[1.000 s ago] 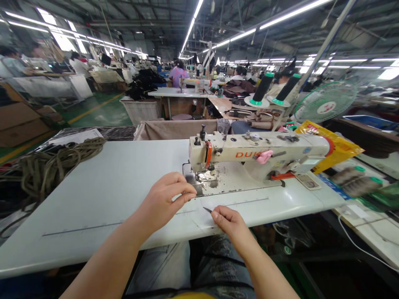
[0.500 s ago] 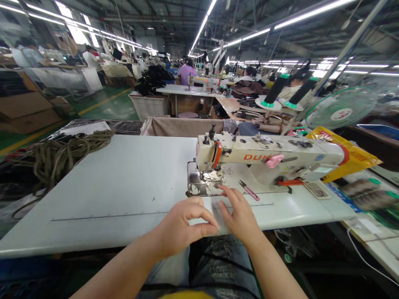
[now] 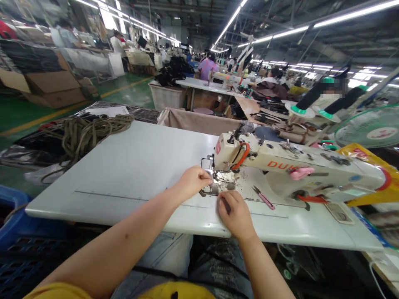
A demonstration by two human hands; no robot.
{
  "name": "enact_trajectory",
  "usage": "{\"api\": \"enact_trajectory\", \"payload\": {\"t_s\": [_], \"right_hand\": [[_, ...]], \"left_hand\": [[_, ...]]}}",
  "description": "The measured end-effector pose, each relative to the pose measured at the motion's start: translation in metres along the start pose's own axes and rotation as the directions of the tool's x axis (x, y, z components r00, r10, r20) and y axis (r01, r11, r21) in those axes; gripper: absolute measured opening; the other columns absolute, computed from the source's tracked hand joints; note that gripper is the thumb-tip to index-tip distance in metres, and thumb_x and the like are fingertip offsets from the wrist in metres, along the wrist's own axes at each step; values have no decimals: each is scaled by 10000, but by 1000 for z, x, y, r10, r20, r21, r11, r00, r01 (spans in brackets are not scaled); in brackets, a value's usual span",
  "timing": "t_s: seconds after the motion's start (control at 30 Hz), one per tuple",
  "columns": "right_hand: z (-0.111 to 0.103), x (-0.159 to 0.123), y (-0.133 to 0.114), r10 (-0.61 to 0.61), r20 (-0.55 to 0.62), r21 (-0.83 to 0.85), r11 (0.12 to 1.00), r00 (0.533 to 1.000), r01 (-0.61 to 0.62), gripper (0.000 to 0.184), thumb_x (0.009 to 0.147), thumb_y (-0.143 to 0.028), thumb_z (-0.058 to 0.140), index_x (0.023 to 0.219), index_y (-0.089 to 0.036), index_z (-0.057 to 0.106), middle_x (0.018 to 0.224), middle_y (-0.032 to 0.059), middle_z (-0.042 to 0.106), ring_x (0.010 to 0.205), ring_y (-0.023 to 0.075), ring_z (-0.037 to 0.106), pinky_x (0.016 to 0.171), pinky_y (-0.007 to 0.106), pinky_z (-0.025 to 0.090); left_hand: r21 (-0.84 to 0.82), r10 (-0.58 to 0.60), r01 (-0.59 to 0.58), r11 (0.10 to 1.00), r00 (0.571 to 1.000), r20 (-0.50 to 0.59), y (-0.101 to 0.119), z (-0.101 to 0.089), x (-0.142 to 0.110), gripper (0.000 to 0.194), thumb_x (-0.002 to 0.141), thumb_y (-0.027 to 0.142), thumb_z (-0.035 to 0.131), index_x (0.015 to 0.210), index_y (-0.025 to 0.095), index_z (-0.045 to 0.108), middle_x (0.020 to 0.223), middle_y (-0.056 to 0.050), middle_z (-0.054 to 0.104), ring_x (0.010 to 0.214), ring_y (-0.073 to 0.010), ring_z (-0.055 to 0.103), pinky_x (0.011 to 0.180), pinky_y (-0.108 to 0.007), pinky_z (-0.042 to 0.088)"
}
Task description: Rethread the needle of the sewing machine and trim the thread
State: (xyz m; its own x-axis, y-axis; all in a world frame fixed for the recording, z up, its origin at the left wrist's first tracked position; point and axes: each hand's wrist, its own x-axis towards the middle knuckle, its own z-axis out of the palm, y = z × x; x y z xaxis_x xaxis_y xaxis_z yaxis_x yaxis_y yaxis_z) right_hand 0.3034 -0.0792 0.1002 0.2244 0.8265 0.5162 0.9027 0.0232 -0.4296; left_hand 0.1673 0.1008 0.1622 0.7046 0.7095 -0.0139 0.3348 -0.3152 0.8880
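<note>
A cream sewing machine with orange lettering stands on a white table. My left hand is closed in a pinch beside the needle plate, at the machine's left end. What it pinches is too small to make out. My right hand lies on the table just in front of the plate, fingers curled and pressed down. Pink-handled thread snips lie on the machine bed to the right of my right hand.
A heap of olive cord lies at the table's far left. A fabric-lined bin stands behind the table. Thread cones, a fan and a yellow bag are at the right. A blue crate sits lower left. Other workers sit in the distance.
Both hands moved forward to the needle plate. The snips, held in my right hand a second ago, now lie on the machine bed. My view shifted left.
</note>
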Motion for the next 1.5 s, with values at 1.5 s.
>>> {"api": "enact_trajectory", "payload": {"t_s": [1.5], "right_hand": [[-2, -2, -10, -28, 44, -199, 979, 999, 36, 173, 1018, -183, 524, 1073, -199, 686, 987, 97, 690, 932, 272, 647, 858, 436, 553]], "left_hand": [[50, 66, -58, 997, 983, -169, -27, 29, 23, 73, 929, 226, 795, 898, 194, 852, 938, -70, 719, 870, -217, 690, 873, -364, 567]]}}
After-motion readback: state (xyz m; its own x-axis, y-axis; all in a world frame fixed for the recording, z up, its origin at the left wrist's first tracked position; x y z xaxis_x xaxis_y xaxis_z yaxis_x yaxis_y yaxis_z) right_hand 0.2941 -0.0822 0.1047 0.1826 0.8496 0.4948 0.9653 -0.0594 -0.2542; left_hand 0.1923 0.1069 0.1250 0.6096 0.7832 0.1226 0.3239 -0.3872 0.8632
